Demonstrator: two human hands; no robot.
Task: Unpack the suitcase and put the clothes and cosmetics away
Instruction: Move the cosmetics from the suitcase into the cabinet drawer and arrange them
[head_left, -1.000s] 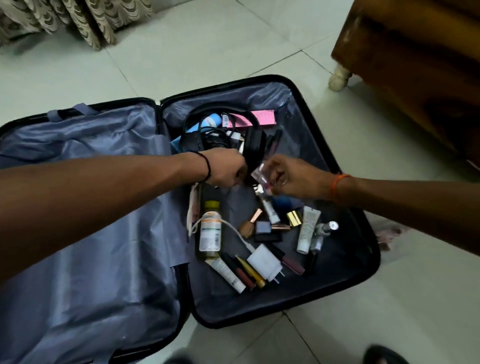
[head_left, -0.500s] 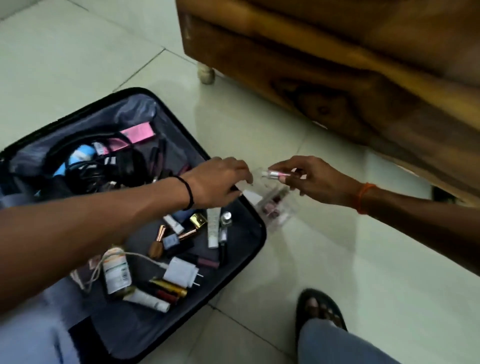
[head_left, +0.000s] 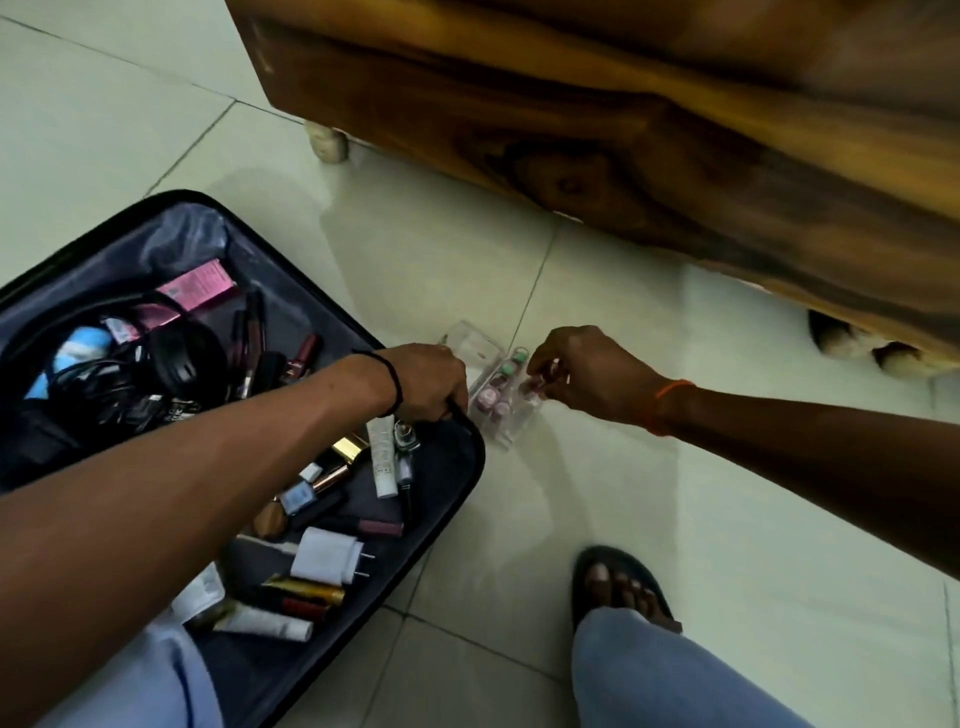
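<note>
The open black suitcase lies on the floor at the left, holding several tubes, lipsticks, small bottles, a white charger, black headphones and a pink box. Just right of its edge a clear plastic organiser stands on the tiles with small pink and green bottles in it. My right hand pinches a small pink item at the organiser's top. My left hand is curled over the suitcase's rim beside the organiser; what its fingers hold is hidden.
A large wooden furniture piece on pale feet fills the top right. Pale floor tiles lie between it and the suitcase. My sandalled foot and jeans leg are at the bottom right.
The view swung right from the suitcase to the floor. My right hand carried the small pink item out and down to the organiser; my left hand followed to the suitcase's right rim.
</note>
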